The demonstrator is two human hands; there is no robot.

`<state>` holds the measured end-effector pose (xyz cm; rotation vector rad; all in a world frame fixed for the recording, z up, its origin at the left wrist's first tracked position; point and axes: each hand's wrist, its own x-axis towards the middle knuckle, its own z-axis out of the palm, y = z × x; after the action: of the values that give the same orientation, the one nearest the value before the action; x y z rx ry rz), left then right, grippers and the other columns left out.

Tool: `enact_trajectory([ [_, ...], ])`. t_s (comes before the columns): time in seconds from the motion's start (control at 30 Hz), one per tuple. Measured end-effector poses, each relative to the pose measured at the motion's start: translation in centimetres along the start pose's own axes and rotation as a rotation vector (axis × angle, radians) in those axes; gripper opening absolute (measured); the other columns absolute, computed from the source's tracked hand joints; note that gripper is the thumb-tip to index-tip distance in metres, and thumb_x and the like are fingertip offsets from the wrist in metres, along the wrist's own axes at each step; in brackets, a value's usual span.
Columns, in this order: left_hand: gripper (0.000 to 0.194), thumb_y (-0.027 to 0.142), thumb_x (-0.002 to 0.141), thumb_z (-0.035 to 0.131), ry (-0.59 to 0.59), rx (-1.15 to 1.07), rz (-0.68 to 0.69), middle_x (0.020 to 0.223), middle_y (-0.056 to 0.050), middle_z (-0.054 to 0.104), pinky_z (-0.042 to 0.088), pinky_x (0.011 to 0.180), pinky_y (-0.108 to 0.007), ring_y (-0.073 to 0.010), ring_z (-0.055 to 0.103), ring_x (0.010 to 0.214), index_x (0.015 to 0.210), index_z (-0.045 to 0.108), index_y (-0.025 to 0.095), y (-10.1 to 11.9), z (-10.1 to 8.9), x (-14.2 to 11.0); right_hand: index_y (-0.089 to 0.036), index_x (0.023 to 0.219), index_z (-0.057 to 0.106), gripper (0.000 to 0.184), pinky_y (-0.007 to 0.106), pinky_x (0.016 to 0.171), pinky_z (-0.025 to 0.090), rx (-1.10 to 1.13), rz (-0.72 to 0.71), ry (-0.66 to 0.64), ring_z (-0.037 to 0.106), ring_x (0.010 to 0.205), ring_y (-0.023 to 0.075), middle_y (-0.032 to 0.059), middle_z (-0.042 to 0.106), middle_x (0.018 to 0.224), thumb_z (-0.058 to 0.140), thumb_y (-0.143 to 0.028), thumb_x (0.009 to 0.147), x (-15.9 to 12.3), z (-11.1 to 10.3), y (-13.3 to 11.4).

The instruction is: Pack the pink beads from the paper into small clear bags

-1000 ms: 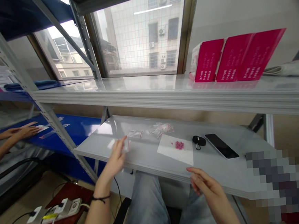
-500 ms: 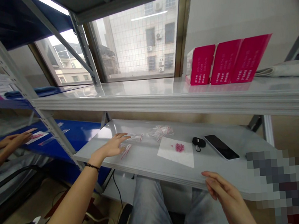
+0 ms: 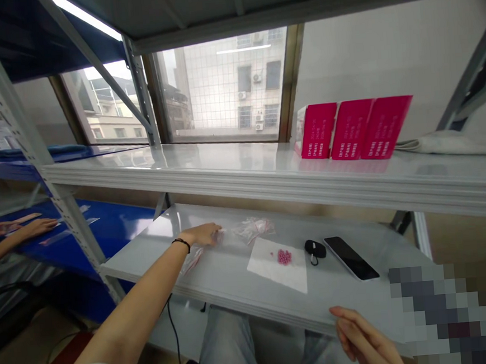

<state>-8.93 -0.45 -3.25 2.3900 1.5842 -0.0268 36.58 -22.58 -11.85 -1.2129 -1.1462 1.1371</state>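
My left hand [image 3: 203,235] lies flat on the white shelf [image 3: 154,234], its fingertips against a small clear bag with pink-red edging [image 3: 219,237]. Another clear bag [image 3: 191,260] lies under my wrist. Further right is a heap of similar bags [image 3: 253,229]. A white paper sheet [image 3: 266,267] holds a cluster of pink beads [image 3: 284,256]. My right hand [image 3: 361,331] is curled at the shelf's front edge, holding nothing and nearest the paper. A black pouch [image 3: 314,249] and a smartphone [image 3: 351,258] lie beyond the paper.
Above stands a white shelf [image 3: 267,171] bearing several magenta boxes [image 3: 354,130] and folded cloth [image 3: 444,143]. A steel rack upright [image 3: 34,148] stands left. Beyond it, a co-worker's hands [image 3: 19,229] rest on a blue shelf [image 3: 103,226]. A window lies behind.
My left hand has moved right along the shelf, from holding a bag upright to lying flat against the bags. The view has tilted downward. My right hand has barely moved.
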Motion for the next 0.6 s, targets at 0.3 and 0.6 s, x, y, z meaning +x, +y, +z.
enact_trajectory([
  [0.3, 0.076, 0.057, 0.066, 0.074, -0.032, -0.024, -0.055, 0.128, -0.013, 0.063, 0.048, 0.098, -0.040, -0.0327, 0.061, 0.115, 0.133, 0.063, 0.023, 0.2, 0.0, 1.5, -0.019, 0.097, 0.079, 0.044, 0.029, 0.056, 0.044, 0.051, -0.069, 0.017, 0.052, 0.058, 0.0177, 0.0021, 0.058, 0.064, 0.074, -0.058, 0.078, -1.6, 1.1, -3.5],
  [0.6, 0.075, 0.064, 0.070, 0.071, 0.054, -0.032, -0.066, 0.127, -0.016, 0.062, 0.046, 0.101, -0.037, -0.0322, 0.058, 0.118, 0.128, 0.065, 0.016, -0.1, 1.3, 1.7, -0.023, 0.099, 0.081, 0.044, 0.032, 0.065, 0.055, -0.085, 0.016, 0.206, 0.064, 0.068, 0.0244, 0.0061, 0.072, 0.075, 0.080, -0.052, 0.067, -1.6, -5.0, -1.5],
])
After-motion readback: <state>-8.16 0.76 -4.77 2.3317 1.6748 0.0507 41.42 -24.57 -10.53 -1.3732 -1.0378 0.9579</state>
